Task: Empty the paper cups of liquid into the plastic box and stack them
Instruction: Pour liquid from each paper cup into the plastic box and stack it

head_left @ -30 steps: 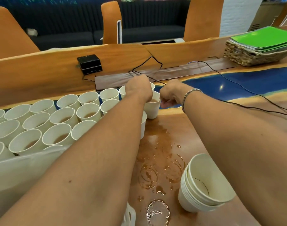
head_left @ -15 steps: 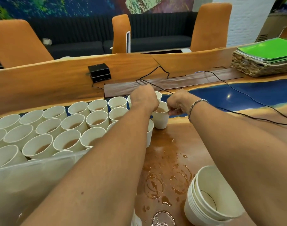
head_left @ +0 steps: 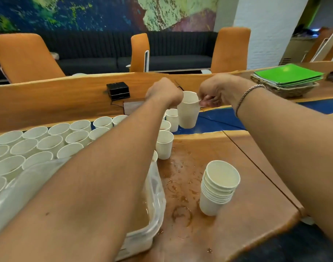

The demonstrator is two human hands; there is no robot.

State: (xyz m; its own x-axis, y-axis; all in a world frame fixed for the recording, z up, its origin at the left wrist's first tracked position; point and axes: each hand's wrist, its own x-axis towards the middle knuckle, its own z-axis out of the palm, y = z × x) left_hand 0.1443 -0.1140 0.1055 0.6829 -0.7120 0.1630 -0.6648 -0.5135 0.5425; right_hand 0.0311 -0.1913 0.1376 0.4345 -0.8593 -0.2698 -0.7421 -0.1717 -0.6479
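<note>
Two hands at one paper cup, held up above the table near the top centre of the frame.

The right hand (head_left: 213, 92) pinches the right side of the cup (head_left: 187, 113) at its rim. The left hand (head_left: 163, 93) is curled into a fist against the cup's left side; I cannot tell whether it grips. Full cups (head_left: 48, 142) crowd the middle left. The plastic box (head_left: 156, 195), with brown liquid inside, sits lower left under the left forearm. A stack of cups (head_left: 218, 186) stands lower right on the wet table (head_left: 256, 186).
</note>
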